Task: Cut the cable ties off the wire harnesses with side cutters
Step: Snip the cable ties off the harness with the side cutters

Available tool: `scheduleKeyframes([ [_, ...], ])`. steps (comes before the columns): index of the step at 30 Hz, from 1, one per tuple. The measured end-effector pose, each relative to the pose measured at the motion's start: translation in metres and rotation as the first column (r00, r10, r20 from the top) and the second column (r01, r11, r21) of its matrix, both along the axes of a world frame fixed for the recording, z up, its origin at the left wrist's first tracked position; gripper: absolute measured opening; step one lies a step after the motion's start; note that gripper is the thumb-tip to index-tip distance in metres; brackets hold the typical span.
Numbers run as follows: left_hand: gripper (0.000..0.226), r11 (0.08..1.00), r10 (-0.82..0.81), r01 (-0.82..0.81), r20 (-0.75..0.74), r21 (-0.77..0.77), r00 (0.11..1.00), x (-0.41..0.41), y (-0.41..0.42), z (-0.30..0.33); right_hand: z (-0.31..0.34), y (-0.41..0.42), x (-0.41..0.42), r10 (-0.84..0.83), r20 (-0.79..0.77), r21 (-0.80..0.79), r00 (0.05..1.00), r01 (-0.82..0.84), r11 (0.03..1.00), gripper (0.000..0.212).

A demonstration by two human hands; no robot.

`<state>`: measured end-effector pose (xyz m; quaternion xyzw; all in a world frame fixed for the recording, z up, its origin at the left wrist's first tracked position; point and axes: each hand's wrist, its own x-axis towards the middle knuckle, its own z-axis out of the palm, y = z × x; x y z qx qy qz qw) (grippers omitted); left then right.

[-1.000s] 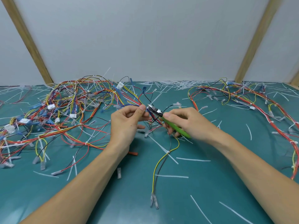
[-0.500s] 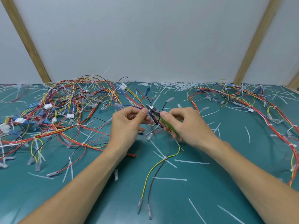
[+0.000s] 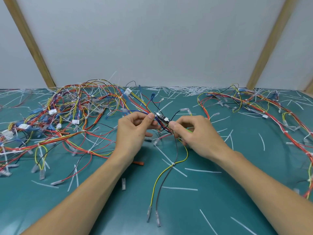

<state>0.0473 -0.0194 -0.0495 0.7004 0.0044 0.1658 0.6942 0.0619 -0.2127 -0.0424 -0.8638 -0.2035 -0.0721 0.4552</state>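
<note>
**Cutters at the bundle, mid-tabletop**

Left hand [image 3: 135, 131] fingers pinched on the wire bundle [image 3: 157, 123]; right hand [image 3: 196, 133] curled round the green-handled side cutters [image 3: 162, 117]. Cutter nose angled up-left, just beside the left thumb. Next tied pair [image 3: 172, 164] toward the near edge, nearer the right hand.

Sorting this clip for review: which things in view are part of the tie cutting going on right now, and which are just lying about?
In use:
- left hand pinching the wire bundle
- right hand gripping the side cutters, tips at the bundle
- yellow and dark wire pair hanging from the bundle, tie still on

Lying about:
- harness heap on the left
- harness on the right
- cut tie strips on the green mat
- orange piece
</note>
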Motion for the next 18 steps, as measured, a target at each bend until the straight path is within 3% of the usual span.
scheduleKeyframes([
  [10,0.018,1.000,-0.005,0.004,0.006,0.022,1.000,0.0003,0.0002,-0.0011,-0.0044,0.0011,0.0005,0.035,-0.031,-0.010,0.999,-0.036,0.999,0.023],
  [18,0.017,1.000,0.022,-0.022,0.004,0.015,1.000,-0.0005,-0.0009,-0.0015,-0.0038,0.0031,-0.0037,0.027,0.088,-0.086,0.996,-0.019,0.996,0.040],
])
